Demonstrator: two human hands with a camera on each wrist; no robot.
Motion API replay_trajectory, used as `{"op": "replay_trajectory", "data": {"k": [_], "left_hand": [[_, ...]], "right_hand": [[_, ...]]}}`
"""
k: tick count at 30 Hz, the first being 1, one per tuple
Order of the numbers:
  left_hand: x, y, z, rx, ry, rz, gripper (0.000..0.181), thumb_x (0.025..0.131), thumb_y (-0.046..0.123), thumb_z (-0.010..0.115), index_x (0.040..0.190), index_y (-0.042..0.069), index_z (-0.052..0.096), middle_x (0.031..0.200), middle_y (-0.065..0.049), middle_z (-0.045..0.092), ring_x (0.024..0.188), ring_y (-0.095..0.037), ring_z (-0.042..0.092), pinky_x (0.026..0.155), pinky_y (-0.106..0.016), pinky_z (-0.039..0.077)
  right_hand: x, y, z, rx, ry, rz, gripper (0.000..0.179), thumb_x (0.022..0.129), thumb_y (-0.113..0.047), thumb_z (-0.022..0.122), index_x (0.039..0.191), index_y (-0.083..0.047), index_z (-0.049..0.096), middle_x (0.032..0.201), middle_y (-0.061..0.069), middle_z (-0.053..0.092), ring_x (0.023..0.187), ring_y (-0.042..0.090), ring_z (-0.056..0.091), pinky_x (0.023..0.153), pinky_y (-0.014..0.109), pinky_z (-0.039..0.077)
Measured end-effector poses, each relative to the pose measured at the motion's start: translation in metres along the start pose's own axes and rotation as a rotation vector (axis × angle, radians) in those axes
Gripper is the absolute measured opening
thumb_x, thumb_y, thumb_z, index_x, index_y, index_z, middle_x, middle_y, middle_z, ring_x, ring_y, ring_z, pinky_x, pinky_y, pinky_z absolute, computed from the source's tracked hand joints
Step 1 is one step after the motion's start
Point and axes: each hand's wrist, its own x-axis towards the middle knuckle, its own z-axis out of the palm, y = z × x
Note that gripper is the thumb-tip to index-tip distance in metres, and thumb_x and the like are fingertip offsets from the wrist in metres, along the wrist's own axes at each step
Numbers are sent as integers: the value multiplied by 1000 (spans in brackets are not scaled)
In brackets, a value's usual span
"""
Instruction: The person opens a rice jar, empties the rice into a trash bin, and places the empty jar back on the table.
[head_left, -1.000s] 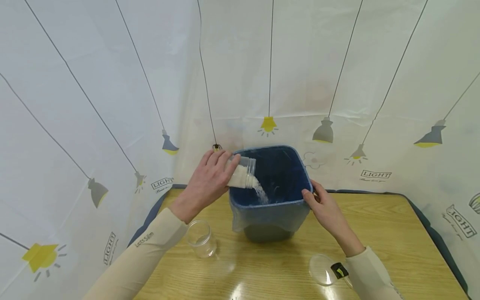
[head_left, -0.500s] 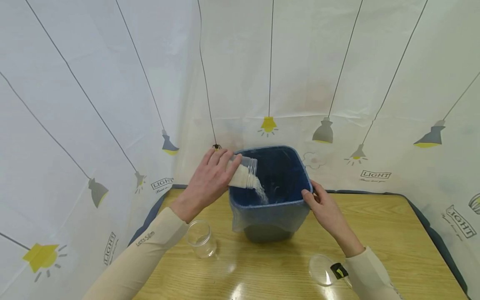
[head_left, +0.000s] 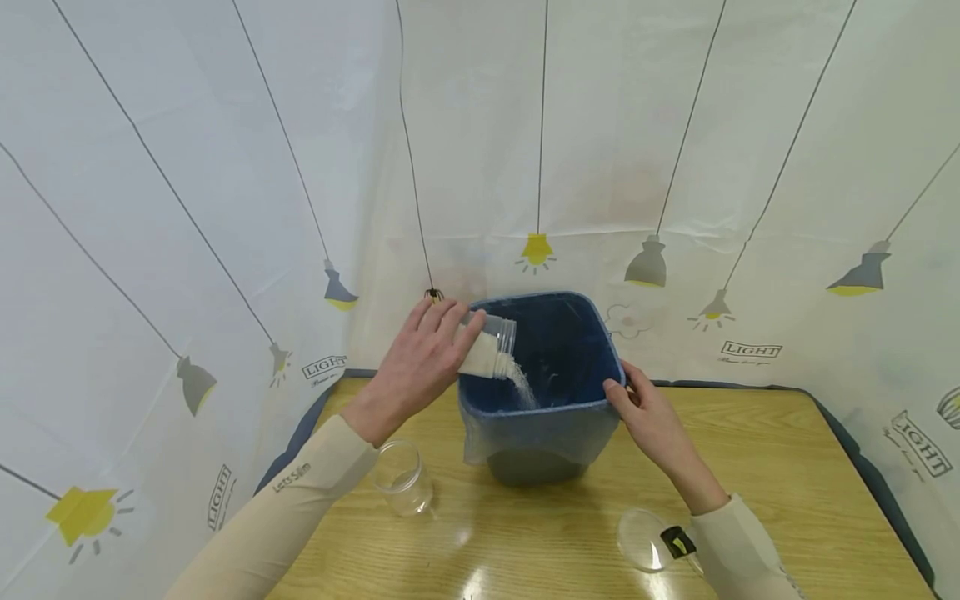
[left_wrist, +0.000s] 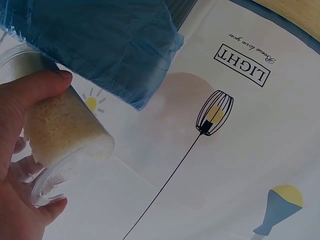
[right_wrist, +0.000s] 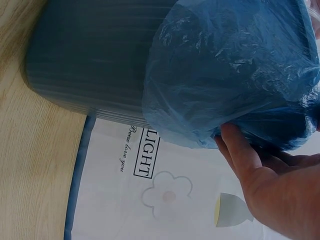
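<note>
My left hand (head_left: 420,358) grips a clear plastic jar (head_left: 478,354), tipped on its side over the bin's left rim. A stream of pale grains (head_left: 519,382) runs from its mouth into the bin; more lie inside the jar, tan in the left wrist view. Upright on the table stands the waste bin (head_left: 536,468), its rim covered by a thin blue plastic liner (head_left: 536,425). At the right front corner my right hand (head_left: 660,429) pinches the lined rim, thumb on top and fingers outside. In the right wrist view its fingers (right_wrist: 240,150) press on the liner. The bin's floor is hidden.
A clear jar (head_left: 405,483) stands beside my left forearm. A round clear object (head_left: 642,540) with a black label lies by my right sleeve. Behind the wooden table (head_left: 495,554) hangs a lamp-printed white sheet (head_left: 465,125).
Grains keep pouring from the tipped jar. My left hand and the jar have shifted very slightly right; the right hand and the bin stay where they were.
</note>
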Motion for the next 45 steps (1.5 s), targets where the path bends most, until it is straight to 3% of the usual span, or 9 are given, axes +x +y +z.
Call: {"op": "replay_trajectory", "data": {"k": [8, 16, 23, 45], "left_hand": [[1, 0, 2, 3, 19, 9, 53, 91, 6, 72, 141, 5, 53, 134, -20, 59, 126, -39, 54, 111, -55, 42], [1, 2, 1, -8, -3, 5, 49, 95, 4, 65, 143, 5, 52, 136, -20, 58, 128, -39, 53, 114, -55, 38], [1, 3, 1, -9, 18, 13, 48, 96, 2, 65, 142, 5, 53, 134, -21, 59, 126, -39, 54, 113, -55, 39], [0, 3, 1, 0, 0, 14, 49, 96, 3, 64, 143, 5, 52, 136, -21, 58, 128, -39, 53, 114, -55, 38]], "right_hand": [[-1, 0, 0, -1, 0, -1, 67, 111, -38, 46, 160, 4, 27, 158, 31, 38, 139, 49, 46, 109, 61, 41], [0, 0, 0, -7, 6, -2, 67, 111, -39, 46, 159, 4, 28, 157, 31, 38, 139, 49, 46, 109, 61, 41], [0, 0, 1, -3, 12, -5, 67, 111, -39, 46, 159, 4, 29, 157, 31, 39, 138, 49, 47, 109, 61, 42], [0, -1, 1, -5, 4, -11, 65, 111, -35, 46, 159, 6, 27, 158, 32, 37, 139, 50, 46, 109, 61, 41]]}}
